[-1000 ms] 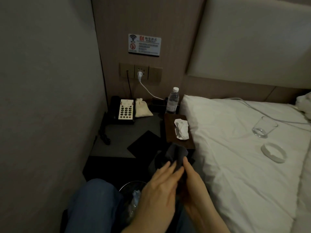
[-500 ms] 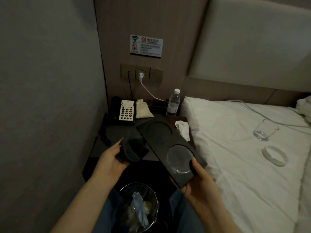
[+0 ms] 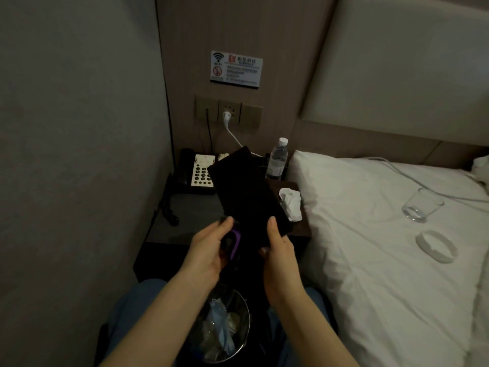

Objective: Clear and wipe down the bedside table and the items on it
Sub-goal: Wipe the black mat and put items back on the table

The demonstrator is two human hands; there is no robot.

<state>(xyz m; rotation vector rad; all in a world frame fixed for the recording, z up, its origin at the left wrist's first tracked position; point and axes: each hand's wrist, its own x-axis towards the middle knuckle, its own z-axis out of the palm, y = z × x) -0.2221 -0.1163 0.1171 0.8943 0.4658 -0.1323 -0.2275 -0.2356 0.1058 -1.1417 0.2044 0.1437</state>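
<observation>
Right hand (image 3: 277,250) grips the tilted black tray (image 3: 246,192); left hand (image 3: 209,250) clutches a dark cloth (image 3: 232,243) beneath it.

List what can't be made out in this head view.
- Pouch behind the tray: mostly hidden by the tray.
- Cloth in the left hand: largely covered by fingers and the tray.
- Wall sign small print: too small to read.
- Bin contents: dim, unclear.
- Right hand fingers: hidden under the tray.

Bench centre and front edge lie open; telephone (image 3: 197,170) fills the back-left corner, water bottle (image 3: 277,159) and crumpled tissue (image 3: 290,203) crowd the right edge.
</observation>
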